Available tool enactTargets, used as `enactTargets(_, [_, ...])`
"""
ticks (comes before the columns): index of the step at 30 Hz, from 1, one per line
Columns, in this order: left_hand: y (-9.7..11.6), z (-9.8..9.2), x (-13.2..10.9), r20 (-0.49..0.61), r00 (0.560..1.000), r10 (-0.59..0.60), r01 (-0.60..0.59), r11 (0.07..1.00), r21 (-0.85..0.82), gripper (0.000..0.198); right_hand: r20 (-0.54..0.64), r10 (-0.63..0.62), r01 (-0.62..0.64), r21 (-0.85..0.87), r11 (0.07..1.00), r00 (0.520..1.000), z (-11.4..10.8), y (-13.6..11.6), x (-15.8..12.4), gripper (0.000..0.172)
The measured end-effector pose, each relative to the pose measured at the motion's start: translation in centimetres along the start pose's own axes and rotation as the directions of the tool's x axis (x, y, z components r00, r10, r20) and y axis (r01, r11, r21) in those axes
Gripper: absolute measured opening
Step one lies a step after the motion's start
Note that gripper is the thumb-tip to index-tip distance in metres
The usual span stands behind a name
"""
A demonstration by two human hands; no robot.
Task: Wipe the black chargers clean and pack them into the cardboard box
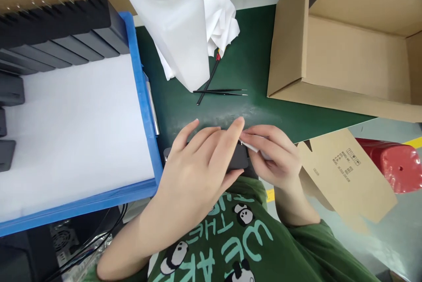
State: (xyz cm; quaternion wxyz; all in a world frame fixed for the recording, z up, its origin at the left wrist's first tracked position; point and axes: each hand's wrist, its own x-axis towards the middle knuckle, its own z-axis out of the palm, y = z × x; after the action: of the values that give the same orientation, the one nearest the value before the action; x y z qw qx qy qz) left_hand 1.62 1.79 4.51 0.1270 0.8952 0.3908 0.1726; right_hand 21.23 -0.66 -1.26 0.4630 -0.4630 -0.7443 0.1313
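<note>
My left hand [201,163] lies over a black plug-in adapter-like block [239,158], its fingers around the block and hiding most of it. From the right, my right hand [278,154] pinches a small folded white wipe [252,146] against the block's right end. A small shiny metal bit shows where the wipe meets the block. In the blue-rimmed tray [141,97] on the left stand several similar black blocks [62,31] with metal pins pointing up.
A white bottle [174,31] with a metal cap stands ahead, beside a crumpled white cloth [221,20]. Black tweezers [227,92] lie across a thin black stick [209,80]. An open cardboard box [288,40] is at right; a cardboard flap [349,176] and red object [400,165] sit below.
</note>
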Motion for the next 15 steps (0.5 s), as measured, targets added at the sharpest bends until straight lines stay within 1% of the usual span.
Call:
enactTargets(3, [0.1, 0.3, 0.1, -0.009, 1.000, -0.019, 0.019, 1.000, -0.019, 0.063, 0.010, -0.078, 0.078, -0.092, 0.993, 0.997, -0.2, -0.4, -1.2, 0.049])
enactTargets(8, [0.1, 0.3, -0.1, -0.007, 1.000, -0.015, 0.015, 1.000, -0.020, 0.059, 0.102, -0.076, 0.086, -0.091, 0.992, 0.992, -1.4, -1.8, -3.3, 0.050])
enactTargets(10, [0.1, 0.2, -0.1, -0.013, 1.000, -0.014, 0.014, 1.000, -0.015, 0.058, 0.147, -0.080, 0.083, -0.011, 0.996, 0.986, -2.0, -2.0, -3.8, 0.049])
enactTargets(12, [0.1, 0.2, -0.1, -0.012, 1.000, -0.012, 0.012, 1.000, -0.006, 0.057, 0.175, -0.086, 0.064, 0.128, 0.990, 0.981, -2.7, -1.9, -4.0, 0.047])
enactTargets(13, [0.0, 0.2, -0.1, -0.005, 1.000, -0.009, 0.009, 1.000, 0.001, 0.058, 0.167, -0.081, 0.050, 0.179, 0.983, 0.983, -3.0, -1.7, -3.9, 0.045])
enactTargets(14, [0.0, 0.2, -0.1, 0.003, 1.000, -0.007, 0.007, 1.000, 0.009, 0.060, 0.135, -0.071, 0.044, 0.198, 0.979, 0.988, -3.3, -1.5, -3.9, 0.044])
enactTargets(15, [0.0, 0.2, -0.1, 0.014, 1.000, -0.004, 0.003, 1.000, 0.016, 0.064, 0.072, -0.047, 0.033, 0.184, 0.982, 0.996, -3.5, -1.2, -3.8, 0.043])
